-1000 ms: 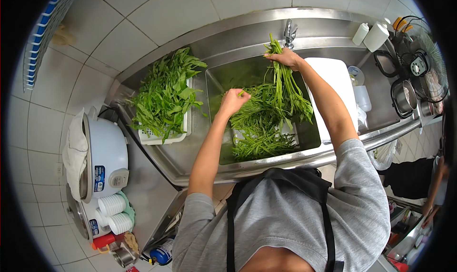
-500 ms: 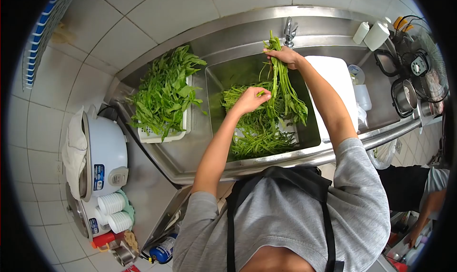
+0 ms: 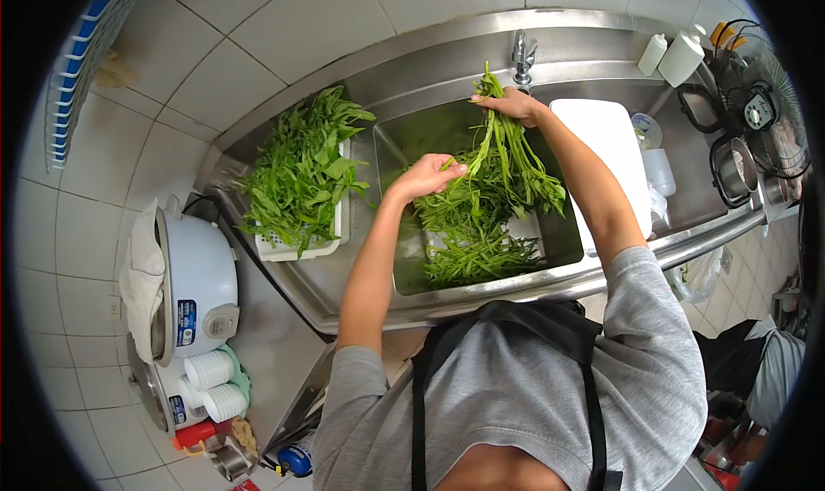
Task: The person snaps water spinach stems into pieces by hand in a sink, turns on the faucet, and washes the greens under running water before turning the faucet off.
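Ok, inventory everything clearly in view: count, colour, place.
basin: one, grey, centre
held bunch: one, green, over basin
loose greens: uncounted, green, in basin
tray: one, white, left of basin
leafy greens: one heap, green, on tray
tap: one, silver, behind basin
panel: one, white, right of basin
bottles: two, white, back right
fan: one, black, far right
pot: one, silver, beside fan
large cooker: one, pale blue, left
cloth: one, white, on cooker
cup stacks: several, white, lower left
rack: one, blue and white, upper left
other person: one, partly visible, lower right
shirt: one, grey, bottom centre
apron: one, black, over shirt
left hand: one, bare, pinching a stem
right hand: one, bare, gripping the bunch
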The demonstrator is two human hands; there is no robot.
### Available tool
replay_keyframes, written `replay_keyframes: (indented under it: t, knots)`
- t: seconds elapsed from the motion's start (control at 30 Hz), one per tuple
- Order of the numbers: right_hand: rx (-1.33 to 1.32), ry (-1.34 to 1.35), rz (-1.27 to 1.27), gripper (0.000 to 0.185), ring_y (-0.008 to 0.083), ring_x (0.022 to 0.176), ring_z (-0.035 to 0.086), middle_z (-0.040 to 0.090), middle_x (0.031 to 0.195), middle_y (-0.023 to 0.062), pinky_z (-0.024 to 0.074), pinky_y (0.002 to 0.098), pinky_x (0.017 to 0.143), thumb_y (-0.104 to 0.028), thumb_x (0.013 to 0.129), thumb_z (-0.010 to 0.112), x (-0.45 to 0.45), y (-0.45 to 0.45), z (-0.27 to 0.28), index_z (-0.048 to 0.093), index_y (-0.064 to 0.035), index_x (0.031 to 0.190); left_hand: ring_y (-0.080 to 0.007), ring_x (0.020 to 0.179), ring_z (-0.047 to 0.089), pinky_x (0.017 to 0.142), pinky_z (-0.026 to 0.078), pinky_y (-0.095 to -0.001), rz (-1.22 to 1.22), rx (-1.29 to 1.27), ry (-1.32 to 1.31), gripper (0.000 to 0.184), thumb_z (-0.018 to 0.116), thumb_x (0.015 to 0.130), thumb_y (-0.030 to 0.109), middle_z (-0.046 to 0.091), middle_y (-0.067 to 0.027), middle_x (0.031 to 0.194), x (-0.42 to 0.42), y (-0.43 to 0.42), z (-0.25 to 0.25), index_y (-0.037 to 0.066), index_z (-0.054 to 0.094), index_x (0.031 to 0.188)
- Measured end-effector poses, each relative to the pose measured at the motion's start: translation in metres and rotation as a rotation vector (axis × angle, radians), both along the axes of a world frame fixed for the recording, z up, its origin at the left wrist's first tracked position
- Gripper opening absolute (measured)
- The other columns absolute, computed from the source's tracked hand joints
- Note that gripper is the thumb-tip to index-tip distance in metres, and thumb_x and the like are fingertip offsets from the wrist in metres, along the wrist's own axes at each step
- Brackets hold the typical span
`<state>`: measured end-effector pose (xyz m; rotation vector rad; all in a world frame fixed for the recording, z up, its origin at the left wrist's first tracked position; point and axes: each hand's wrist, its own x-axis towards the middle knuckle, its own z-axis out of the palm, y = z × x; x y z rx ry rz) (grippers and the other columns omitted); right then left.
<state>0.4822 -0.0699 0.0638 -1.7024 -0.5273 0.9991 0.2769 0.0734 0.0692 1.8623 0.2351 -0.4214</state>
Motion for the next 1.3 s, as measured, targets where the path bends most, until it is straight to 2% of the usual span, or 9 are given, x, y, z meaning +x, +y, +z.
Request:
replay_keyframes:
  t: [0.23,0.37,0.5,0.6,0.7,0.73,0.83,1.0,1.3]
  knots:
    - [-0.033,-0.008,0.035,0.045,0.0144,0.052,0.052,0.052,0.063,0.0051,0.0456,0.0290,0.050,-0.047,0.069,0.069,-0.002,0.005,0.000,0.056,-0.0036,0.071,-0.0064,0.045,0.038,0.043,0.032,-0.0250,0.020,0.114,0.067,0.029,0.058,0.083,0.032,0.045,0.0028,0.051,-0.019,0.013,-0.033,0.005,0.062,0.089]
    - [-0.031,-0.011,0.043,0.045,0.0140,0.051,0.050,0.051,0.063,0.0044,0.0441,0.0281,0.049,-0.047,0.069,0.069,-0.002,0.004,-0.006,0.056,-0.0041,0.070,-0.0123,0.056,0.048,0.056,0.041,-0.0304,-0.036,0.450,0.033,0.026,0.064,0.078,0.029,0.056,-0.0065,0.062,-0.027,0.028,-0.084,0.009,0.065,0.095]
    - [-0.014,0.006,0.047,0.044,0.0143,0.051,0.050,0.051,0.063,0.0044,0.0443,0.0288,0.049,-0.046,0.069,0.069,-0.001,0.006,-0.013,0.056,-0.0042,0.070,-0.0144,0.077,0.058,0.075,0.044,-0.0322,0.089,0.588,-0.053,0.028,0.062,0.079,0.032,0.065,-0.0095,0.080,-0.019,-0.006,-0.053,0.008,0.066,0.094]
    - [-0.035,0.019,0.027,0.039,0.0120,0.048,0.049,0.051,0.061,0.0027,0.0420,0.0258,0.046,-0.043,0.074,0.066,0.000,0.008,-0.016,0.053,-0.0063,0.071,-0.0157,0.079,0.057,0.077,0.043,-0.0342,0.091,0.208,-0.304,0.028,0.059,0.081,0.032,0.065,-0.0096,0.086,-0.009,-0.023,-0.051,0.007,0.066,0.093]
    - [-0.032,0.039,-0.005,0.044,0.0153,0.052,0.052,0.052,0.063,0.0054,0.0465,0.0307,0.050,-0.045,0.069,0.069,0.003,0.009,-0.018,0.056,-0.0039,0.070,-0.0124,0.071,0.055,0.068,0.045,-0.0316,-0.041,0.311,-0.195,0.027,0.057,0.083,0.031,0.064,-0.0056,0.084,-0.002,-0.029,-0.041,0.007,0.065,0.090]
    - [-0.034,0.035,-0.017,0.044,0.0155,0.052,0.053,0.053,0.063,0.0057,0.0468,0.0309,0.050,-0.045,0.069,0.070,0.004,0.009,-0.020,0.056,-0.0039,0.070,-0.0076,0.059,0.050,0.054,0.043,-0.0255,-0.060,0.238,-0.091,0.025,0.054,0.085,0.029,0.062,-0.0017,0.077,-0.001,-0.031,-0.028,0.006,0.064,0.090]
    - [-0.044,0.018,-0.045,0.044,0.0162,0.052,0.054,0.053,0.063,0.0064,0.0477,0.0318,0.050,-0.045,0.069,0.070,0.006,0.008,-0.024,0.056,-0.0036,0.071,-0.0040,0.050,0.044,0.045,0.037,-0.0210,0.072,0.084,-0.067,0.022,0.051,0.085,0.024,0.058,0.0012,0.069,0.000,-0.028,-0.024,0.005,0.062,0.092]
    - [-0.085,0.039,-0.074,0.040,0.0143,0.047,0.051,0.050,0.058,0.0040,0.0451,0.0300,0.045,-0.042,0.072,0.068,-0.005,0.009,-0.022,0.054,-0.0045,0.068,-0.0046,0.046,0.037,0.044,0.036,-0.0215,0.070,0.053,-0.034,0.027,0.050,0.085,0.027,0.045,0.0044,0.058,-0.002,-0.014,-0.011,0.006,0.063,0.094]
    - [-0.076,0.089,-0.053,0.042,0.0179,0.053,0.057,0.055,0.065,0.0080,0.0497,0.0356,0.052,-0.043,0.070,0.069,-0.009,0.020,-0.027,0.057,-0.0030,0.074,-0.0040,0.047,0.034,0.042,0.031,-0.0209,0.126,0.153,0.025,0.032,0.054,0.084,0.037,0.037,0.0074,0.053,-0.005,-0.009,-0.003,0.008,0.065,0.091]
